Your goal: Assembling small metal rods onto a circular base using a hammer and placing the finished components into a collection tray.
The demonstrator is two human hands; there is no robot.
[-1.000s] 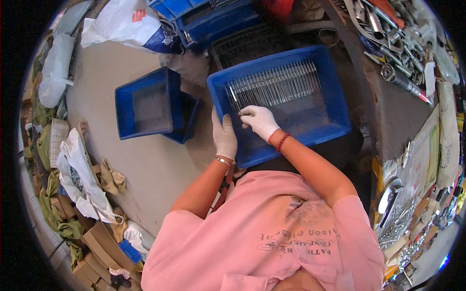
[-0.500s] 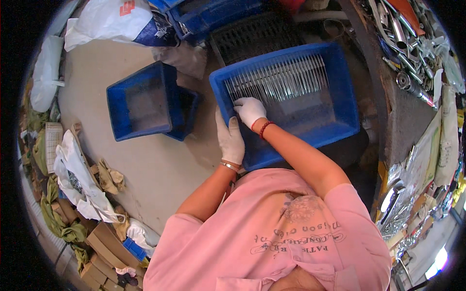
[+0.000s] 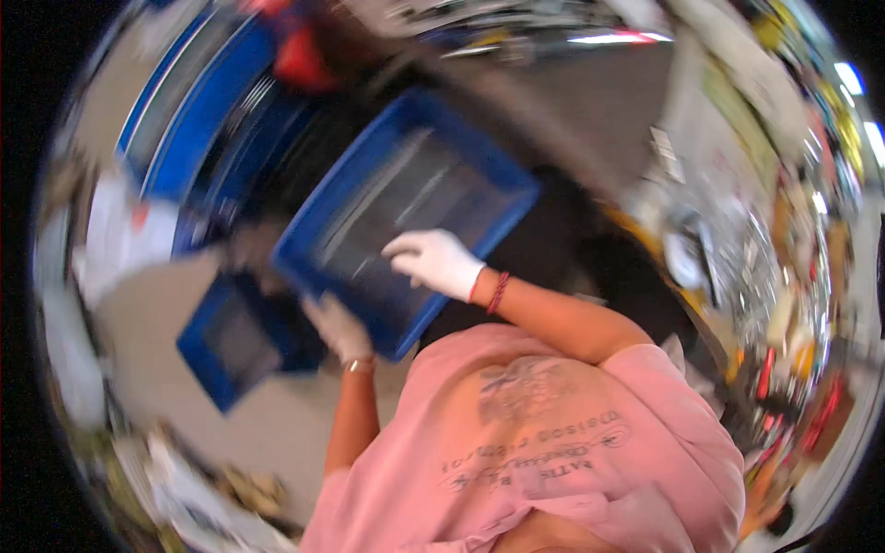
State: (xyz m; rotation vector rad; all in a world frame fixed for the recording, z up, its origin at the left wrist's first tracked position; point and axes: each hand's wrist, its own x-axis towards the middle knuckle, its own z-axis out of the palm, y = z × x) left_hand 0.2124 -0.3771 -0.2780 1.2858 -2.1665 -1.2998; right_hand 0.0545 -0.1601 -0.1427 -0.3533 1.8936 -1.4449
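Observation:
A large blue plastic bin is tilted in front of me. Inside it lies a row of thin metal rods, blurred into pale streaks. My left hand, in a white glove, grips the bin's left wall near the close corner, its fingertips smeared by motion. Over the near part of the bin hovers my gloved right hand, fingers bent and a little apart, with no object visible in them. A short pale streak shows by its fingertips; I cannot tell what it is.
Left of the bin, smaller blue bins sit on the floor. More blue crates and a white sack lie beyond. A dark workbench carries metal tools and parts. Plastic bags and clutter line the right side.
My view has swung to the right, so the bin appears turned and farther left. My right hand has come away from the bin's left wall toward its near side. My left hand stays at that wall.

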